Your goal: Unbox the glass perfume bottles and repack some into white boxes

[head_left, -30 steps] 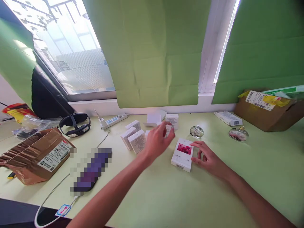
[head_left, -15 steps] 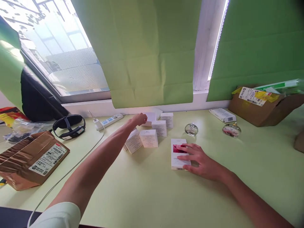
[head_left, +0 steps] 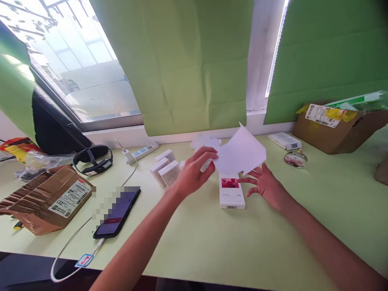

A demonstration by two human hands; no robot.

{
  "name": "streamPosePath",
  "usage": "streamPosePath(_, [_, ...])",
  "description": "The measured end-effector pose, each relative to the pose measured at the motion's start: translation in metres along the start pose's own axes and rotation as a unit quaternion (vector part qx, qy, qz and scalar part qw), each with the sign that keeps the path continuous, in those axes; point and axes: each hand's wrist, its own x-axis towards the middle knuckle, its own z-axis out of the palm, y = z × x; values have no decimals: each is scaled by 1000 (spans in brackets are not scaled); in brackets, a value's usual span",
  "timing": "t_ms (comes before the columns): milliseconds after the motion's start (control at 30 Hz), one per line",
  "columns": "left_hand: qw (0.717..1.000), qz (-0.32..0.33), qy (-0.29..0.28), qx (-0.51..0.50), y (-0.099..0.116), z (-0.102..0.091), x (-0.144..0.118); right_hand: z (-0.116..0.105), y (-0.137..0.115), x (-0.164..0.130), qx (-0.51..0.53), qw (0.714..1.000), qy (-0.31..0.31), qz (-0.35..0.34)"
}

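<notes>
A green table (head_left: 212,246) carried a brown carton (head_left: 45,198), a phone (head_left: 118,210) and small white boxes (head_left: 165,171). Above its middle, the left hand (head_left: 194,171) pinched a flat white sheet (head_left: 241,153), held up clear of the table. Under the sheet lay a rose-printed box (head_left: 231,191); the right hand (head_left: 268,186) was spread open just beside it, holding nothing.

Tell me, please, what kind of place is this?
Probably a home or small-office packing desk: a pale green table under a window, brown cardboard shipping boxes with labels, and small white product cartons.
</notes>
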Motion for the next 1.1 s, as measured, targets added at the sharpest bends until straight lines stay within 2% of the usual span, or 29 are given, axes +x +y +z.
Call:
streamPosePath(67, [999,4,-12,-41,9,32,-18,1,3,0,14,999,-26,16])
streamPosePath(133, [998,12,-29,-55,8,58,-31,0,5,-1,15,998,-45,43])
streamPosePath(200, [998,12,-39,-56,3,74,-39,-1,7,-2,12,995,-51,80])
streamPosePath(267, [997,7,-37,-60,0,82,-45,-3,8,-2,2,995,-38,94])
streamPosePath(467, [992,-21,-45,-112,3,90,-60,-4,11,-3,-18,997,17,68])
streamPosePath(567, [981,-96,20,-165,5,95,-64,-3,12,-2,-47,997,32,47])
streamPosePath(633, [960,-169,63,-213,6,97,-63,-1,14,-2,-79,995,55,16])
streamPosePath(733, [930,-243,54,-270,11,95,-60,5,16,-2,-134,986,83,-55])
streamPosePath(867, [932,-245,22,-267,21,92,-57,14,17,-6,-184,974,63,-119])
streamPosePath(1100, [934,-253,37,-250,26,90,-58,20,16,-16,-250,965,1,-85])
